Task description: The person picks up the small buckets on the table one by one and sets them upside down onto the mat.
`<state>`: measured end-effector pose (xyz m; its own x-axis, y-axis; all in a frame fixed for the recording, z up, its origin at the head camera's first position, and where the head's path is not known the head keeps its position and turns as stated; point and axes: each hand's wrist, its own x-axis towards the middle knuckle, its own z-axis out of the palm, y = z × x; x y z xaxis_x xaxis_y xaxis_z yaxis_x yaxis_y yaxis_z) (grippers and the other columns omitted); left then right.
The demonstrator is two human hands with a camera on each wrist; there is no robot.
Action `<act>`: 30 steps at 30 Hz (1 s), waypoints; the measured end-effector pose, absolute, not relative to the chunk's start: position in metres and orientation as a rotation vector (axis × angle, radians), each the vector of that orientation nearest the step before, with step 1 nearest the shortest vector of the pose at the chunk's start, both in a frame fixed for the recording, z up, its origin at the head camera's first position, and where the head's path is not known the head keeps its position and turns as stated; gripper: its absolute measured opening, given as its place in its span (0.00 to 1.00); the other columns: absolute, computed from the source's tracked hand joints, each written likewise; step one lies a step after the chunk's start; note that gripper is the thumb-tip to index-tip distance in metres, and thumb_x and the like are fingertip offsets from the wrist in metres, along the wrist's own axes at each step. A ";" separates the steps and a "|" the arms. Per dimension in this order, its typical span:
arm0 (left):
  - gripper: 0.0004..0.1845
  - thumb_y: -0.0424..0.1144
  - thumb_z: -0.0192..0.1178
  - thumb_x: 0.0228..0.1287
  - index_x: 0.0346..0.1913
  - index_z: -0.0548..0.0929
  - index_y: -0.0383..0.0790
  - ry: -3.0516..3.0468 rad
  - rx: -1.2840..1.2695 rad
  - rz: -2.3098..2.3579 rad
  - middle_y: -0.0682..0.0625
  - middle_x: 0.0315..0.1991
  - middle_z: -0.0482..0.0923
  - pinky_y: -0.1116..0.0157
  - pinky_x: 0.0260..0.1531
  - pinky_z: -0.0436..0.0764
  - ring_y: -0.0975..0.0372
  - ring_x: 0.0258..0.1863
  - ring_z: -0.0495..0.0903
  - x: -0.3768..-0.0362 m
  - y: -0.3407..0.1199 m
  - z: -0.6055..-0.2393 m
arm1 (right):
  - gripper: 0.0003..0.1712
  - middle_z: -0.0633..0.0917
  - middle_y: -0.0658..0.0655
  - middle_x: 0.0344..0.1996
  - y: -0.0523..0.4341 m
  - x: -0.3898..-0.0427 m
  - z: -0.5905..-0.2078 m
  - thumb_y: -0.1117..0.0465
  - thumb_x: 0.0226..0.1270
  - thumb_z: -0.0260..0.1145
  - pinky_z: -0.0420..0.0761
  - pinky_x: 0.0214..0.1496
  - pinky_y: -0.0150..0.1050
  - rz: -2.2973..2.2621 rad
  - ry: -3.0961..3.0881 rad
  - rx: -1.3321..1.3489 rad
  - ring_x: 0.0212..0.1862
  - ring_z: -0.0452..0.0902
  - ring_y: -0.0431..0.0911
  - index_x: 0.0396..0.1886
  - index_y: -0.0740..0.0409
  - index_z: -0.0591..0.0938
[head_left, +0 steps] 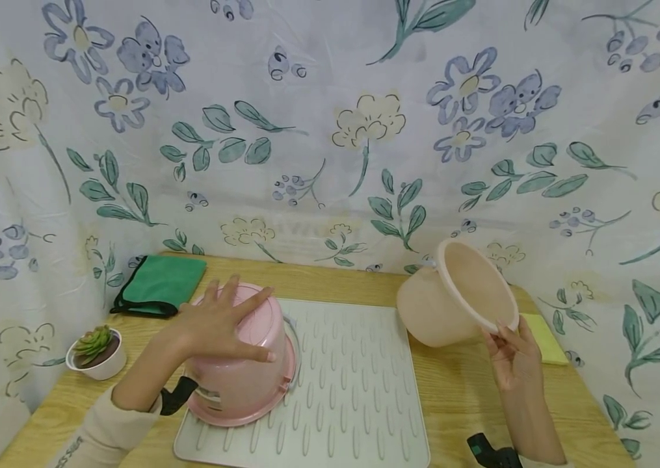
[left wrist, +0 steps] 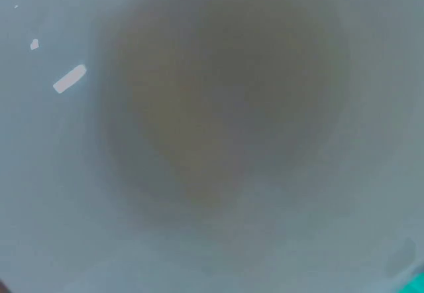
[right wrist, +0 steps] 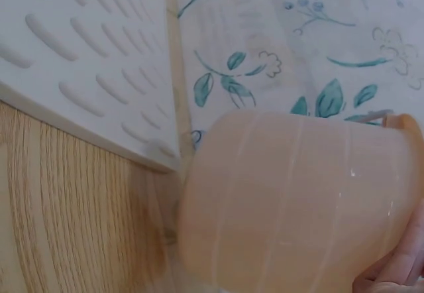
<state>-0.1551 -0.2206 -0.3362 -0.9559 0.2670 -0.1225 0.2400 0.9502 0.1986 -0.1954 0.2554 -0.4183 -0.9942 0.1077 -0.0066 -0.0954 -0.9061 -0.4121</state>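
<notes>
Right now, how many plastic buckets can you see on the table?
2. The pink bucket sits upside down on the drying mat under the left hand. The peach bucket is tilted on its side, its rim held by the right hand. None appear hidden.

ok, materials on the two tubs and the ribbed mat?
Pink round tub, upside down under the left hand: looks like moulded plastic, semi-gloss, with a thin moulded rim. Peach round tub, tilted in the right hand: likely thin plastic too; the right wrist view shows faint moulding lines and small glints. Pale grey ribbed mat: probably silicone or soft plastic, matte, with raised moulded ribs.
</notes>
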 end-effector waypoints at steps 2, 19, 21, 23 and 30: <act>0.59 0.84 0.46 0.34 0.72 0.48 0.60 2.960 0.383 0.304 0.30 0.70 0.37 0.23 0.42 0.43 0.30 0.65 0.38 -0.155 -0.222 -0.337 | 0.25 0.78 0.63 0.30 0.256 -0.195 -0.420 0.81 0.63 0.48 0.81 0.37 0.42 2.985 -0.615 -0.015 0.28 0.80 0.53 0.57 0.59 0.69; 0.55 0.70 0.58 0.48 0.71 0.32 0.66 3.183 0.378 0.798 0.50 0.71 0.18 0.30 0.51 0.51 0.31 0.64 0.46 -0.148 -0.232 -0.345 | 0.28 0.75 0.67 0.44 0.255 -0.174 -0.430 0.76 0.70 0.38 0.78 0.45 0.44 3.151 -0.285 0.226 0.42 0.77 0.58 0.67 0.58 0.63; 0.56 0.67 0.60 0.48 0.71 0.33 0.66 3.220 0.390 0.845 0.52 0.71 0.19 0.30 0.52 0.50 0.33 0.66 0.44 -0.146 -0.231 -0.344 | 0.28 0.75 0.67 0.45 0.254 -0.172 -0.430 0.75 0.70 0.37 0.78 0.46 0.44 3.158 -0.254 0.243 0.44 0.77 0.59 0.68 0.58 0.62; 0.56 0.65 0.62 0.48 0.71 0.34 0.66 3.244 0.409 0.899 0.53 0.72 0.21 0.31 0.53 0.48 0.37 0.68 0.41 -0.144 -0.230 -0.344 | 0.28 0.75 0.68 0.46 0.254 -0.170 -0.430 0.74 0.71 0.36 0.78 0.46 0.44 3.164 -0.224 0.273 0.45 0.77 0.59 0.68 0.58 0.61; 0.55 0.54 0.66 0.52 0.71 0.34 0.67 3.158 0.505 1.196 0.58 0.72 0.24 0.28 0.47 0.55 0.47 0.71 0.37 -0.135 -0.219 -0.335 | 0.28 0.73 0.71 0.52 0.251 -0.163 -0.434 0.72 0.72 0.31 0.75 0.49 0.44 3.199 -0.095 0.433 0.50 0.74 0.64 0.69 0.59 0.59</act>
<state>-0.1353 -0.2193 -0.3353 -0.9199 0.1741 0.3513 0.3632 0.7160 0.5962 -0.1630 0.2509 -0.4338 -0.9602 -0.0953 0.2625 0.0796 -0.9944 -0.0699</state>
